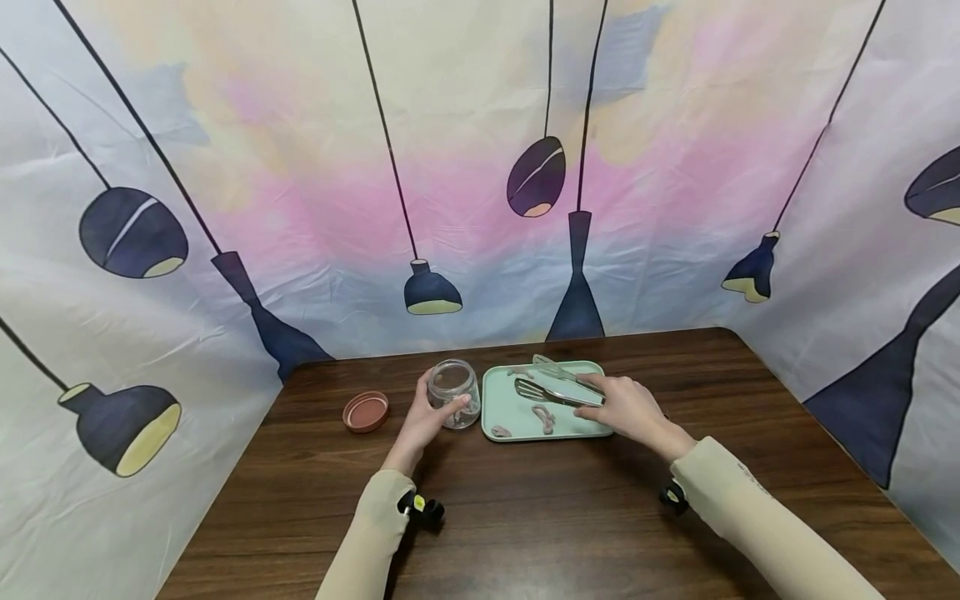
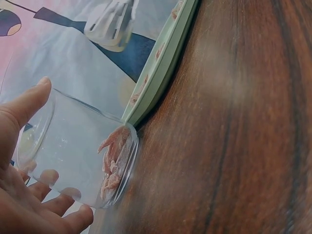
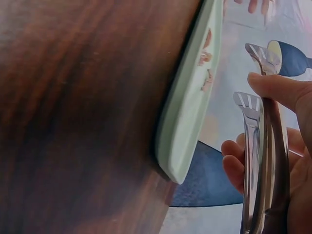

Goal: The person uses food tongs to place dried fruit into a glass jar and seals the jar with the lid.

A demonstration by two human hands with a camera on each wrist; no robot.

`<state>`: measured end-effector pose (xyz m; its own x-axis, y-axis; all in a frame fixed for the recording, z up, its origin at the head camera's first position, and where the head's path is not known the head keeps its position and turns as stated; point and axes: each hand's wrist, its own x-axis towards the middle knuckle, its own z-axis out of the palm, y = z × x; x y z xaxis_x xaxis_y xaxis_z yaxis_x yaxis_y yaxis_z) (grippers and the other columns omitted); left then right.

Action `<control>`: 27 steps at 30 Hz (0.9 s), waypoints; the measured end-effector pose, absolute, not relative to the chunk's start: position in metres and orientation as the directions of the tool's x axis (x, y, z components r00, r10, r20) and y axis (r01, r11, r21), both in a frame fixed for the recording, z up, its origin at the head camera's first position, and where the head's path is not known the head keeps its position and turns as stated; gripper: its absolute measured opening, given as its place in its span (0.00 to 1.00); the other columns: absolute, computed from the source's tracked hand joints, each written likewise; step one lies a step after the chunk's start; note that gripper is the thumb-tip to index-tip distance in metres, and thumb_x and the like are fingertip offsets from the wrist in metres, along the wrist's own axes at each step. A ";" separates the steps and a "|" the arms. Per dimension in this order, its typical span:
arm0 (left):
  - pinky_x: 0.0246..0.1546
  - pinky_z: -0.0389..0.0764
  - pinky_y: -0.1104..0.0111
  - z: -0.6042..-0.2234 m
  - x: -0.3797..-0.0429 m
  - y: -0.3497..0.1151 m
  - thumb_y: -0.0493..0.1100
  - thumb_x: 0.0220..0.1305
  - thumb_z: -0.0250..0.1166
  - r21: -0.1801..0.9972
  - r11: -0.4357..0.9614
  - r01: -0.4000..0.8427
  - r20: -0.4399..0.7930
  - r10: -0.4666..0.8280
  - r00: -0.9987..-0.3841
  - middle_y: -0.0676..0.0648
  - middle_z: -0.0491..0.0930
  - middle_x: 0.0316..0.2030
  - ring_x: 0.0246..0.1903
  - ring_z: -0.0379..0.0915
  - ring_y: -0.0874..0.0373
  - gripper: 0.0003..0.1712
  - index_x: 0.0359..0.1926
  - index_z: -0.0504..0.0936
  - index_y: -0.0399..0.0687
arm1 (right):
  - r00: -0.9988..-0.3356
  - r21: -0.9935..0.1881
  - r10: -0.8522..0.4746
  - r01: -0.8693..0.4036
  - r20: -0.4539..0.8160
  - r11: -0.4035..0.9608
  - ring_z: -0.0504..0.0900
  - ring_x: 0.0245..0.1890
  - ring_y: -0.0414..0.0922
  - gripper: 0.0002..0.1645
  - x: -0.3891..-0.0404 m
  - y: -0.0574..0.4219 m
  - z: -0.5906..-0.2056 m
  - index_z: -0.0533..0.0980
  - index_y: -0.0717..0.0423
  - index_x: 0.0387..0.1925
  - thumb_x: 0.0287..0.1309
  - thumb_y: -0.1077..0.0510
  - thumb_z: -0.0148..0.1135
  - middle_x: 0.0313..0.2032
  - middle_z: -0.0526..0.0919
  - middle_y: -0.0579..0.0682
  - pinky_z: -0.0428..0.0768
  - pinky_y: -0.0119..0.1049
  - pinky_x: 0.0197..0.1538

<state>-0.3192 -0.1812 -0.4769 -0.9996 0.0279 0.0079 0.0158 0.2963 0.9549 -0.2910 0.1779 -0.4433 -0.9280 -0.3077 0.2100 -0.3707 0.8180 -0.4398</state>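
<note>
My left hand (image 1: 417, 421) holds a clear, open-topped jar (image 1: 453, 380) upright on the table, thumb on one side and fingers round the other. At the jar's bottom lie a few pinkish strips that look like raw meat (image 2: 113, 158), seen in the left wrist view. My right hand (image 1: 627, 407) grips metal tongs (image 3: 277, 170) by the arms, thumb on one side. Their slotted ends stand apart above a pale green tray (image 1: 501, 400), with nothing between them. Several more pinkish strips (image 1: 545, 419) lie spread on the tray, which stands just right of the jar.
A reddish-brown round lid (image 1: 366, 412) lies on the table left of the jar. The dark wooden table (image 1: 510, 517) reaches back to a cloth backdrop (image 1: 480, 192) printed with hanging lamps.
</note>
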 end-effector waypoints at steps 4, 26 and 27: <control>0.66 0.58 0.39 -0.476 -0.320 -0.182 0.60 0.58 0.75 0.955 0.296 0.026 0.019 0.025 -1.000 0.36 0.59 0.72 0.72 0.53 0.37 0.59 0.79 0.48 0.54 | -0.929 -0.444 -0.314 -0.370 0.196 0.816 0.63 0.11 0.39 0.37 -0.288 0.178 -0.448 0.74 0.51 0.67 0.58 0.44 0.73 0.10 0.68 0.43 0.64 0.37 0.20; 0.66 0.58 0.39 -0.476 -0.320 -0.181 0.58 0.59 0.75 0.957 0.290 0.017 0.008 0.032 -0.999 0.36 0.60 0.71 0.72 0.54 0.38 0.57 0.79 0.49 0.55 | -0.921 -0.422 -0.356 -0.389 0.158 0.819 0.57 0.11 0.36 0.30 -0.273 0.193 -0.462 0.80 0.50 0.61 0.57 0.50 0.74 0.13 0.68 0.40 0.61 0.35 0.21; 0.66 0.58 0.39 -0.476 -0.319 -0.181 0.58 0.58 0.75 0.958 0.288 0.013 0.005 0.028 -1.000 0.36 0.60 0.71 0.72 0.54 0.38 0.57 0.79 0.49 0.56 | -0.921 -0.424 -0.358 -0.389 0.155 0.818 0.56 0.11 0.36 0.29 -0.273 0.193 -0.462 0.80 0.50 0.60 0.57 0.50 0.74 0.12 0.68 0.40 0.61 0.35 0.21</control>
